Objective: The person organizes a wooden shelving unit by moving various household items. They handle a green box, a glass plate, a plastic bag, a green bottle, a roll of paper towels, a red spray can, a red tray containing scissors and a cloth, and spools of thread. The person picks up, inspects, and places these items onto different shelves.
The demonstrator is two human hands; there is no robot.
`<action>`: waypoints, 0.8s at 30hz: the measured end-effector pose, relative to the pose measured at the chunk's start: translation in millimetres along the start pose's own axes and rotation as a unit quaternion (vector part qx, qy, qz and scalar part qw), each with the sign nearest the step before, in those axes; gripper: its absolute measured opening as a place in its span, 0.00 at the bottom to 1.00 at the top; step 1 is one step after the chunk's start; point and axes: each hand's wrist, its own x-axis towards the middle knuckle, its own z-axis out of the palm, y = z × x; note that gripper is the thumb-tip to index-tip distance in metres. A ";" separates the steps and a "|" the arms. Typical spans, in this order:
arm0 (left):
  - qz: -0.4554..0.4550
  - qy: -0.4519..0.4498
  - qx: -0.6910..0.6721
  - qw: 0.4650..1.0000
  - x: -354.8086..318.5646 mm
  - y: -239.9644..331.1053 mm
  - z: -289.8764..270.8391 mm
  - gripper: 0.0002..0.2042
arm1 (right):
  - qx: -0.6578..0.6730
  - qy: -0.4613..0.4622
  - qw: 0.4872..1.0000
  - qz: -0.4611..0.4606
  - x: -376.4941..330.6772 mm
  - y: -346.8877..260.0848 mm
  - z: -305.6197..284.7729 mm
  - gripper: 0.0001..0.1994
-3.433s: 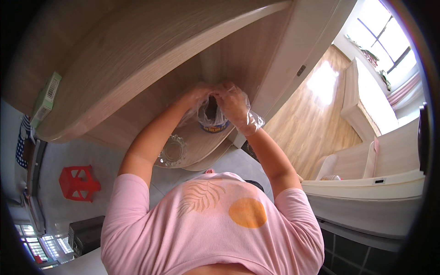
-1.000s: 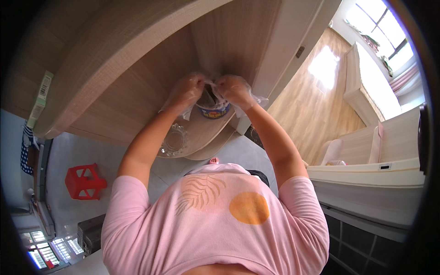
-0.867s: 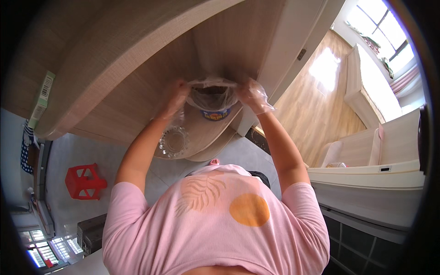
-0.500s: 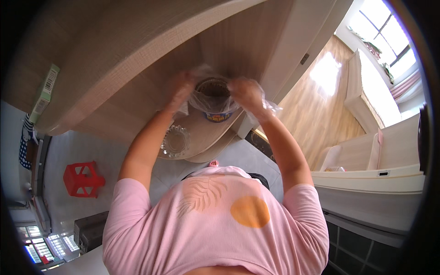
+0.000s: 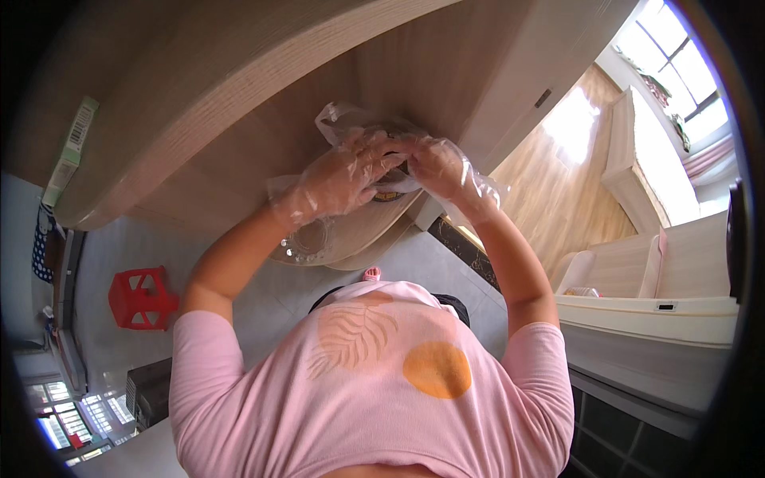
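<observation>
My left hand (image 5: 341,177), in a thin clear plastic glove, reaches to the right with fingers partly bent and spread, its thumb apart. Its fingertips meet my right hand (image 5: 440,166), which is gloved too and has its fingers curled on thin clear plastic. Loose clear plastic film (image 5: 339,118) stands up behind both hands, over the tub. Beneath them sits the round tub (image 5: 389,196) with a blue and yellow label, mostly hidden by my hands and the film. A clear glass dish (image 5: 309,241) with a scalloped edge lies near my left wrist, partly covered by the glove cuff.
The tub and dish rest on a curved wooden shelf (image 5: 362,239) beside a tall wooden panel. A green and white box (image 5: 70,151) lies at the far left. On the grey floor stands a red plastic stool (image 5: 142,298). An open white drawer (image 5: 645,311) is at the right.
My hands were apart on either side of the tub, whose open top showed. They have come together above it, my left hand moving right, and now cover most of it.
</observation>
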 end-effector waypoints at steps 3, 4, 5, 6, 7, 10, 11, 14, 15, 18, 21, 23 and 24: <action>0.009 -0.023 0.076 0.997 -18.4 -25.1 19.7 0.10 | -0.029 -0.093 0.994 0.044 -11.0 17.6 24.5 0.09; 0.019 -0.028 0.065 0.997 -29.4 -32.9 18.0 0.08 | -0.032 -0.124 0.988 0.084 -20.3 14.7 26.0 0.09; 0.030 -0.034 0.054 0.998 -38.9 -39.6 17.4 0.05 | -0.034 -0.155 0.980 0.124 -25.1 16.2 28.5 0.10; 0.016 -0.092 0.034 0.995 -46.7 -41.7 20.0 0.05 | 0.051 -0.168 0.965 0.195 -29.9 32.6 46.9 0.10; -0.002 -0.152 0.013 0.988 -57.0 -42.5 24.6 0.05 | 0.226 -0.147 0.922 0.277 -32.3 46.3 63.7 0.11; 0.004 -0.125 -0.016 0.992 -64.6 -34.6 30.5 0.05 | 0.498 -0.081 0.739 0.447 -20.6 40.1 66.3 0.15; 0.014 -0.082 -0.019 0.996 -65.9 -33.5 31.6 0.06 | 0.510 -0.072 0.732 0.445 -16.5 38.6 73.6 0.14; 0.019 -0.100 -0.022 0.995 -62.6 -36.5 32.9 0.07 | 0.455 -0.053 0.830 0.318 -14.2 62.5 100.8 0.09; 0.024 -0.103 -0.018 0.994 -61.8 -38.5 35.3 0.07 | 0.361 -0.062 0.912 0.183 -18.8 86.6 119.2 0.08; 0.022 -0.099 -0.017 0.995 -66.0 -42.5 39.0 0.08 | 0.152 -0.179 0.970 0.056 -6.9 118.5 136.6 0.04; 0.017 -0.084 -0.025 0.996 -63.1 -42.0 36.5 0.08 | 0.132 -0.184 0.972 0.069 -1.6 137.7 137.9 0.02; 0.008 -0.106 -0.005 0.994 -61.7 -41.5 35.1 0.09 | 0.304 -0.127 0.921 0.207 -3.8 136.6 131.5 0.03; -0.002 -0.099 -0.002 0.995 -71.4 -42.7 36.6 0.09 | 0.446 -0.101 0.826 0.329 5.4 90.4 100.8 0.04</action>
